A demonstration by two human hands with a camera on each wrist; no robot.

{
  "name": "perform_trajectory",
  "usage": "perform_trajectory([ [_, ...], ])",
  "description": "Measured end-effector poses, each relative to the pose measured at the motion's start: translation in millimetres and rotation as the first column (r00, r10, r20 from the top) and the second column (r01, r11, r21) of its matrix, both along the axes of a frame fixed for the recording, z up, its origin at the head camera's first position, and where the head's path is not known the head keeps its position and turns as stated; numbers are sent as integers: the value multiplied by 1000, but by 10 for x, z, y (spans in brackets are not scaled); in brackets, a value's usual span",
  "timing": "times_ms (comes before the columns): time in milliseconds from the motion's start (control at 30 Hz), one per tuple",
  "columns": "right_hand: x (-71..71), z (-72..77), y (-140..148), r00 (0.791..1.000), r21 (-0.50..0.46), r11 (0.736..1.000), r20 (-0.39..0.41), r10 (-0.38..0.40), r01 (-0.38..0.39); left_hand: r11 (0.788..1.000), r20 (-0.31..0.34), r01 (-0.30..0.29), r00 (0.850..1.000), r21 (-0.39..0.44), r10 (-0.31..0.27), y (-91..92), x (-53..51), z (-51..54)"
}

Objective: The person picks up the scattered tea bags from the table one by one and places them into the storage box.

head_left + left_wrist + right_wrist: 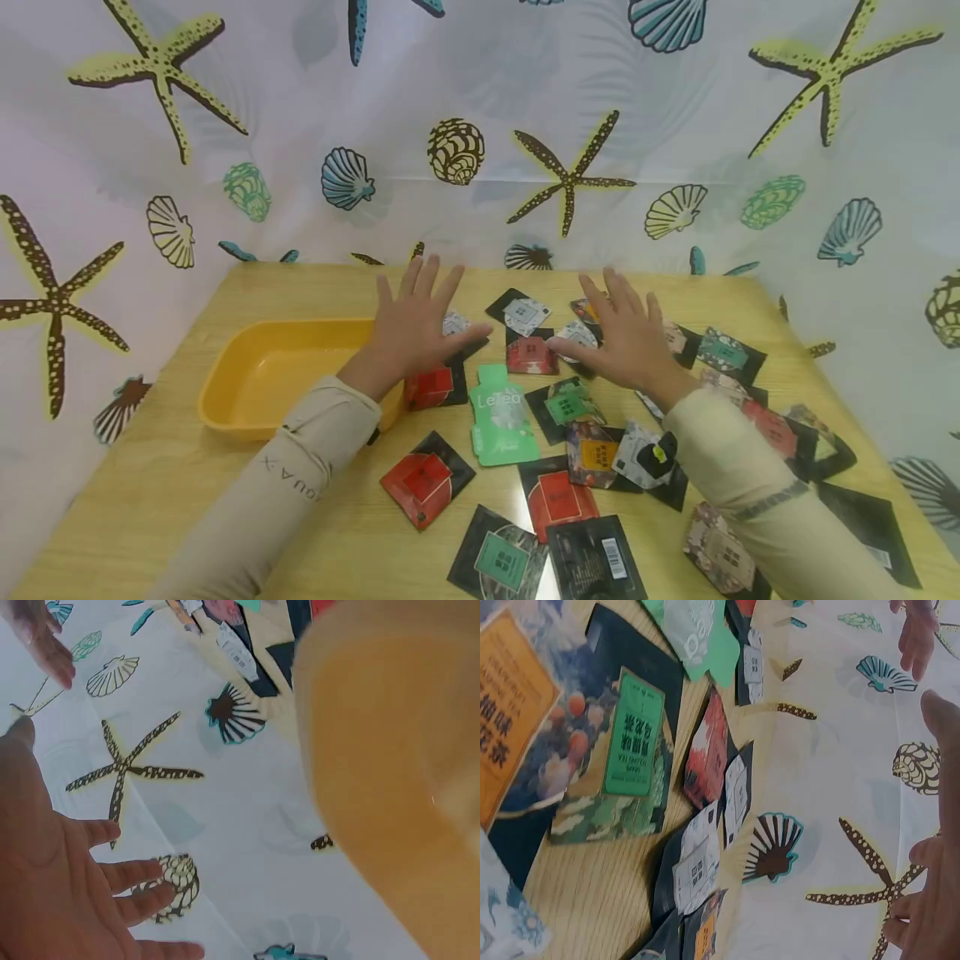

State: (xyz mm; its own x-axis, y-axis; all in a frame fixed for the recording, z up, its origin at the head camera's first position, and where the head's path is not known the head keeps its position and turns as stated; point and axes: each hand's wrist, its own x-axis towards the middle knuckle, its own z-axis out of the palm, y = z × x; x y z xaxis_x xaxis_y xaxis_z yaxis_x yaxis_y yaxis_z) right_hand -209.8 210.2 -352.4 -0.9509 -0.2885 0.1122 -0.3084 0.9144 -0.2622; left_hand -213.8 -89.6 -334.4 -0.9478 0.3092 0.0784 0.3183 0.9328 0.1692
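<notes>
Over the bench (150, 492), left hand (416, 325) and right hand (626, 337) spread wide, holding nothing!
Packets (427, 479) and a green pouch (504, 417) lie scattered right of the yellow tray (288, 375); every visible one sits outside it, so handling looks barely begun, if at all.

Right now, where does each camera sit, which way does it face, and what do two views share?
Head: on the head, facing forward and down over table, tub, packets and cloth; left hand, right hand and sleeves show.
Left wrist: on that wrist, facing cloth and tub; the left hand shows, the right hand partly at top left.
Right wrist: on that wrist, facing packets and cloth; the right hand shows, the left hand partly at top right.
Head and right wrist share the green pouch.
</notes>
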Motion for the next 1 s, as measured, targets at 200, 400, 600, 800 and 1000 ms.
perform_trajectory([
  [200, 36, 11, -139, 1000, -32, 999, 2, 27, -27, 999, -67, 13, 998, -41, -16, -401, 97, 141],
  [400, 95, -79, -305, 997, -21, 998, -47, 61, -62, 997, -134, -51, 990, -59, 42, -1136, 288, 152],
  [600, 172, -200, -484, 994, -23, 995, -38, 100, -101, 997, -243, -73, 968, -27, 64, -1804, 510, -26],
  [800, 224, -333, -659, 988, -52, 988, 45, 148, -145, 976, -291, -216, 934, 1, 208, -2228, 761, -241],
  [1000, 264, -421, -714, 978, -54, 990, 155, 138, -131, 944, -243, -330, 914, 24, 326, -2475, 920, -420],
])
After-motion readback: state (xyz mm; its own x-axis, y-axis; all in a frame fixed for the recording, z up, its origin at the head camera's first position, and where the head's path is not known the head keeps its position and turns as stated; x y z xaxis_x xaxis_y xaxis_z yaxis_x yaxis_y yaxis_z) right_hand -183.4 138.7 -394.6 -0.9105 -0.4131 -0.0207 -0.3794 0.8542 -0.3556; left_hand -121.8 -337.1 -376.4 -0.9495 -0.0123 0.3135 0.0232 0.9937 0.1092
